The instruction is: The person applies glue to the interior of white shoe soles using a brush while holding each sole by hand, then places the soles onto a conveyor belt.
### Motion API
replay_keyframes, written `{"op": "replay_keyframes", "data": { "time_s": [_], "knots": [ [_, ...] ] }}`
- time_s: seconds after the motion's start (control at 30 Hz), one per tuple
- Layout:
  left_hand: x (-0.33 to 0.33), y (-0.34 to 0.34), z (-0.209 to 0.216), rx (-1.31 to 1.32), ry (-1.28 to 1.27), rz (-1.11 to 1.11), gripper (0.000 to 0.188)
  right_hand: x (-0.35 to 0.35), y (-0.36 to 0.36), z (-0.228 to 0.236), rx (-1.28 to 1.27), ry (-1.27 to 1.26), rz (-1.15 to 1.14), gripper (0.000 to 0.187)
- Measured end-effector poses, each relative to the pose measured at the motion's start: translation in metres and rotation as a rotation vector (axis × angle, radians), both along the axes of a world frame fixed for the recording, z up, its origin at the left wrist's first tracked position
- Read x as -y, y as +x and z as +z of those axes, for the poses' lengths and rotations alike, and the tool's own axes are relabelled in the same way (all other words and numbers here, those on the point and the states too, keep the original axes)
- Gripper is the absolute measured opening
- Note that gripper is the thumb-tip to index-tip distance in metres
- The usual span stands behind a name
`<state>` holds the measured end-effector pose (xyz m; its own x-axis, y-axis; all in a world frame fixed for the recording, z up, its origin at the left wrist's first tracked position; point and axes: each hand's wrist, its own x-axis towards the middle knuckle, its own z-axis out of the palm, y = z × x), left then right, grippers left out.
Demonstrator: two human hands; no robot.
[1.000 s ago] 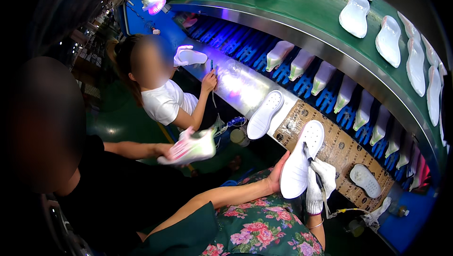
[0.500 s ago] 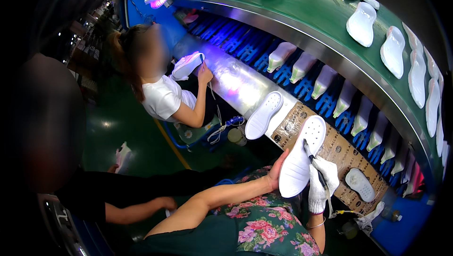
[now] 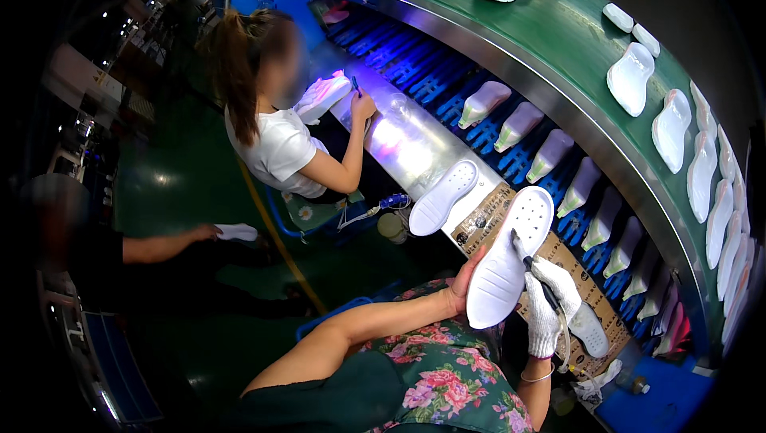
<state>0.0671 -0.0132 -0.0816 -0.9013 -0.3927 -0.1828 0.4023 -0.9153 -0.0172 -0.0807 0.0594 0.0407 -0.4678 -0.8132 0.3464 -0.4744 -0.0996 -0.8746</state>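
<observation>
A white shoe sole (image 3: 496,281) is tilted up before me, its holed end pointing away. My bare left hand (image 3: 464,281) grips its left edge, fingers hidden beneath. My right hand (image 3: 549,309), in a white knit glove, is closed round a dark brush-like pen (image 3: 523,249) with a thin hose (image 3: 565,333) trailing from it. The pen's tip meets or hovers just over the sole near the holes; which one I cannot tell. A second white sole (image 3: 444,198) lies on the bench to the left. Beside my glove, a greyish sole (image 3: 590,332) rests on printed cardboard (image 3: 488,216).
Beyond the bench, shoe lasts (image 3: 520,125) stand in a row along blue racks. Above them curves a green conveyor (image 3: 558,14) carrying several white soles (image 3: 672,130). A seated co-worker (image 3: 275,146) works on a shoe at the left. Another person's arm (image 3: 167,245) holds a white sole farther left.
My view has shifted slightly. The pen stays near the holes of the held sole. The co-worker's head has turned, and the other person's arm has moved away to the left, now with a sole.
</observation>
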Motion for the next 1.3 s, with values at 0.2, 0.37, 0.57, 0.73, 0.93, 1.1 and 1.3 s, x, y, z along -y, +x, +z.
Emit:
{"op": "replay_keyframes", "data": {
  "time_s": [0.2,0.37,0.57,0.73,0.93,1.1,1.3],
  "knots": [
    [0.000,-0.002,0.002,0.004,-0.016,-0.035,0.077,-0.005,-0.002,-0.005,0.037,0.025,-0.041,0.019],
    [-0.001,0.002,0.017,-0.145,-0.016,-0.033,0.077,-0.004,-0.005,-0.010,0.052,0.023,-0.002,0.019],
    [0.005,-0.003,0.043,0.145,-0.182,0.106,0.086,0.006,-0.005,-0.007,0.106,-0.029,-0.036,0.018],
    [0.007,0.009,0.043,0.118,-0.192,0.164,0.094,0.020,0.004,0.019,0.014,-0.049,0.081,0.016],
    [0.005,0.002,0.046,0.174,-0.228,0.135,0.098,0.020,-0.001,0.030,-0.187,-0.211,0.027,0.021],
    [-0.010,0.001,0.035,0.152,-0.195,0.010,0.097,0.016,-0.008,0.036,-0.371,-0.245,-0.003,0.028],
    [-0.022,-0.002,0.017,0.158,-0.189,-0.092,0.090,0.000,0.001,0.033,-0.490,-0.236,-0.043,0.038]
  ]
}}
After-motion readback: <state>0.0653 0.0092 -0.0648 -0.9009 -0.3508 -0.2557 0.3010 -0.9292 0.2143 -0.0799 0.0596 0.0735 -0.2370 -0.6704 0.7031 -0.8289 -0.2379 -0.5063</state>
